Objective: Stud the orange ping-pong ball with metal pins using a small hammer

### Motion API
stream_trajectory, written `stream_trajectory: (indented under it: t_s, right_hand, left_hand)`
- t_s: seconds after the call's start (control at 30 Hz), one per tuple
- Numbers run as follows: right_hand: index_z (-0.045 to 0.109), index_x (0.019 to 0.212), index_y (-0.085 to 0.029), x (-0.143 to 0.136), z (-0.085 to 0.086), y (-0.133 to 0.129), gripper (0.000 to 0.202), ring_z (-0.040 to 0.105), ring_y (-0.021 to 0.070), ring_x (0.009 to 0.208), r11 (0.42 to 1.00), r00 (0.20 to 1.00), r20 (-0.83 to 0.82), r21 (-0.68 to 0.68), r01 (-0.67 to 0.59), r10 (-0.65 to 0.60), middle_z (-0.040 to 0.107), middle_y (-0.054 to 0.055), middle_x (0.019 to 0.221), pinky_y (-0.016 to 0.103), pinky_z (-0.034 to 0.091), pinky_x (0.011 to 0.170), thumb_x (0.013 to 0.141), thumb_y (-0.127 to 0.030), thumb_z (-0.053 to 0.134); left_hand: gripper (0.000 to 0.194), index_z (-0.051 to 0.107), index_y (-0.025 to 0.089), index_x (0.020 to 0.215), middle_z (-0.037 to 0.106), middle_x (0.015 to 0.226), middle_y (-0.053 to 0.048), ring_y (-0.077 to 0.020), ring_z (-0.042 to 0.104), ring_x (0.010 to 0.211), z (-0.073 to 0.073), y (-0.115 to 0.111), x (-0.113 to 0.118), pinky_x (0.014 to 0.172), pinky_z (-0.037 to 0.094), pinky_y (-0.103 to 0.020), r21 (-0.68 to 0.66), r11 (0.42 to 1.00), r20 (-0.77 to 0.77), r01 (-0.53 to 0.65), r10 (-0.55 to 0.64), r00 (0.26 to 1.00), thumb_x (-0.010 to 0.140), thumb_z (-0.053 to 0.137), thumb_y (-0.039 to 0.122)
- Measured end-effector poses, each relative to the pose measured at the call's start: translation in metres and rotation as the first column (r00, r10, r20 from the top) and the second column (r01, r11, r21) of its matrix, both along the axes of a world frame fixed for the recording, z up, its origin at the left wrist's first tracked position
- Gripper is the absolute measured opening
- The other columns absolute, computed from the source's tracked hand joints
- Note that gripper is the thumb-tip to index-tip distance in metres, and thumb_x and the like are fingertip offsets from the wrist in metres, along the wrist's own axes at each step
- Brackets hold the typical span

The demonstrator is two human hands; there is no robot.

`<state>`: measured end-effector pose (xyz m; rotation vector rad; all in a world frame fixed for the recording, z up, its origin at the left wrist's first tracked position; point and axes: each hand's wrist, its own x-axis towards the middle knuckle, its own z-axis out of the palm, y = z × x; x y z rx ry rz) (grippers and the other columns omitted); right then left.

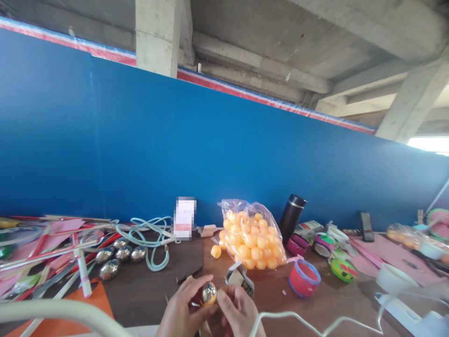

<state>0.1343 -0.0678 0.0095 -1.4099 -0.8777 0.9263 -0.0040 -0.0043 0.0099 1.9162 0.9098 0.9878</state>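
Note:
My left hand (182, 310) is closed around a shiny metallic ball (209, 293) with an orange-gold lower edge, low in the middle of the view. Beside it, at the ball's right side, the thumb and fingers of my right hand (235, 309) are pinched together. Whatever they hold is hidden or too small to name. Just behind the right hand is a small open carton (238, 275) with dark contents. A clear bag (254, 238) full of orange balls lies beyond it, with one loose orange ball (216, 251) at its left.
On the left lie several shiny silver balls (110, 269), a pale blue cord (156, 262) and piled coloured strips (52, 252). To the right are a black flask (293, 216), a red-and-blue round item (305, 279) and a white cable (298, 316). A blue partition (224, 140) stands behind.

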Motion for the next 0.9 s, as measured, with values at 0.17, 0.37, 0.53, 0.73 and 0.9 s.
stream_trajectory:
  t_s: [0.17, 0.37, 0.53, 0.73, 0.9]
  right_hand:
    - [0.052, 0.074, -0.017, 0.004, 0.009, -0.003, 0.053, 0.031, 0.0010, 0.025, 1.000, 0.999, -0.054, 0.000, -0.007, 0.007, 0.045, -0.009, 0.038, 0.014, 0.024, 0.028, 0.062, -0.068, 0.055]
    - [0.055, 0.077, -0.015, -0.008, 0.017, -0.007, 0.052, 0.036, 0.0008, 0.030, 0.997, 0.995, -0.093, 0.072, -0.013, 0.019, 0.056, -0.005, 0.049, 0.013, 0.027, 0.028, 0.058, -0.062, 0.064]
    - [0.054, 0.072, -0.017, -0.008, 0.014, -0.005, 0.043, 0.033, 0.0007, 0.028, 0.995, 0.987, -0.137, 0.067, -0.077, 0.086, 0.051, -0.007, 0.041, 0.012, 0.026, 0.028, 0.061, -0.057, 0.065]
    - [0.054, 0.070, -0.017, -0.001, 0.007, -0.002, 0.046, 0.030, 0.0004, 0.026, 0.991, 0.979, -0.157, 0.001, -0.133, 0.131, 0.044, -0.010, 0.037, 0.013, 0.023, 0.029, 0.059, -0.060, 0.065]
    - [0.053, 0.070, -0.016, -0.002, 0.005, -0.001, 0.048, 0.029, 0.0005, 0.027, 0.985, 0.972, -0.165, -0.011, -0.173, 0.169, 0.042, -0.011, 0.034, 0.013, 0.021, 0.030, 0.058, -0.060, 0.065]
  left_hand:
    - [0.038, 0.063, 0.024, 0.104, 0.067, 0.096, -0.004, -0.0152, 0.064, 0.077, 0.004, -0.001, 0.002, 0.069, 0.053, -0.023, -0.036, 0.999, 0.036, -0.029, 0.030, 0.999, 0.066, 0.061, 0.019]
    - [0.032, 0.064, 0.023, 0.101, 0.066, 0.092, -0.004, -0.0149, 0.064, 0.075, 0.010, -0.006, 0.001, 0.067, 0.053, -0.021, 0.008, 1.000, 0.060, -0.017, 0.016, 0.998, 0.069, 0.061, 0.022]
    - [0.032, 0.064, 0.023, 0.099, 0.066, 0.086, -0.003, -0.0141, 0.063, 0.070, 0.014, -0.005, 0.000, 0.065, 0.052, -0.020, 0.080, 0.997, 0.018, 0.008, -0.010, 1.000, 0.068, 0.062, 0.019]
    - [0.036, 0.065, 0.023, 0.098, 0.067, 0.086, -0.003, -0.0148, 0.065, 0.071, 0.017, -0.006, 0.000, 0.064, 0.053, -0.020, 0.157, 0.987, -0.019, -0.039, 0.042, 0.999, 0.064, 0.060, 0.012]
    - [0.042, 0.064, 0.025, 0.100, 0.069, 0.092, -0.004, -0.0175, 0.066, 0.083, 0.010, -0.005, 0.000, 0.071, 0.054, -0.021, 0.226, 0.972, -0.070, -0.061, 0.079, 0.994, 0.061, 0.059, 0.009]
